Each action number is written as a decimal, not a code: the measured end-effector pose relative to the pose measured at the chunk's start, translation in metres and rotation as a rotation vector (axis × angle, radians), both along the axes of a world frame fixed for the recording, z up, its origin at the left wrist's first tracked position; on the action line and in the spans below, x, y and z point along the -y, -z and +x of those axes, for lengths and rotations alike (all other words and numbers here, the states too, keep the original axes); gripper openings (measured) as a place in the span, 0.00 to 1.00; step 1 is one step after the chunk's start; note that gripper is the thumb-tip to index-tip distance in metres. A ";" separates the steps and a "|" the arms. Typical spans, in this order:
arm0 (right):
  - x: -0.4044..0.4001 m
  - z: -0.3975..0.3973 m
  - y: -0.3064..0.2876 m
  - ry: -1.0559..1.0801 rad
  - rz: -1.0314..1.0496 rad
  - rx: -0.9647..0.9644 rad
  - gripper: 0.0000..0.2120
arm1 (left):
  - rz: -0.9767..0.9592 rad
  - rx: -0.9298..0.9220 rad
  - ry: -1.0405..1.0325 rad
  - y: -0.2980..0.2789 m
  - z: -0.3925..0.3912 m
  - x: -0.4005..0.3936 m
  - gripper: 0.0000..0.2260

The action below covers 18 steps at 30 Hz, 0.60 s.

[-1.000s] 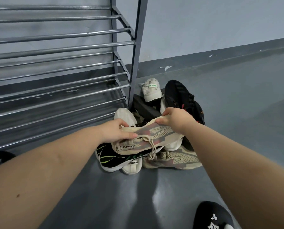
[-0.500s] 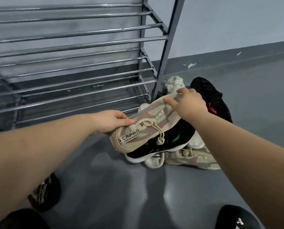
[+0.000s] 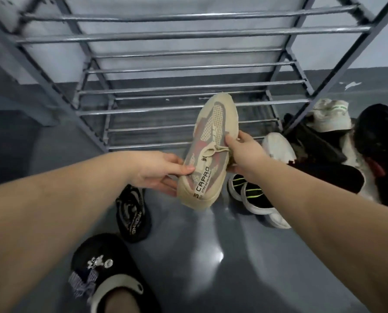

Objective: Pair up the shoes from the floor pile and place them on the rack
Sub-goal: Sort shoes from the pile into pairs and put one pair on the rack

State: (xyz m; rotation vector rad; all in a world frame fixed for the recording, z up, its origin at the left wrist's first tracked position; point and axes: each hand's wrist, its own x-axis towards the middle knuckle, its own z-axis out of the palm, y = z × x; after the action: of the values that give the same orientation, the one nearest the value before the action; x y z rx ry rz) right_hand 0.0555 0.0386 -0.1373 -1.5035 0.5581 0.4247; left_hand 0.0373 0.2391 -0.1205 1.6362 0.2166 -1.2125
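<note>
Both hands hold one beige knit sneaker (image 3: 208, 152) (toe pointing away) before the metal shoe rack (image 3: 188, 86). The left hand (image 3: 159, 171) pinches its heel end; the right hand (image 3: 242, 154) grips its middle by the laces.

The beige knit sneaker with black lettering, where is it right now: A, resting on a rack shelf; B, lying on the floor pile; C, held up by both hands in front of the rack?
C: the left hand grips the beige knit sneaker at its heel and the right hand at its laces, before the grey metal rack.
</note>
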 end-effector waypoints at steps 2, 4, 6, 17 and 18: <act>-0.014 -0.006 0.014 -0.039 -0.039 0.009 0.21 | -0.057 -0.046 -0.069 0.020 -0.019 -0.014 0.19; -0.027 -0.015 0.029 -0.119 -0.097 -0.006 0.24 | -0.108 -0.111 -0.137 0.038 -0.037 -0.025 0.15; -0.041 -0.025 0.043 -0.238 -0.192 -0.011 0.25 | -0.155 -0.173 -0.184 0.056 -0.050 -0.032 0.21; -0.100 -0.028 0.104 -0.315 -0.244 -0.115 0.28 | -0.002 -0.064 -0.592 0.112 -0.054 -0.039 0.13; -0.101 -0.027 0.106 -0.283 -0.229 -0.116 0.28 | 0.005 -0.042 -0.597 0.115 -0.053 -0.039 0.13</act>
State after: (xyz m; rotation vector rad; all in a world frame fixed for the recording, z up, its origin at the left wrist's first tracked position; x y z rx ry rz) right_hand 0.0288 0.1397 -0.2438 -1.7954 0.4983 0.6893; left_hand -0.0153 0.2781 -0.2355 1.4052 0.6817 -0.7845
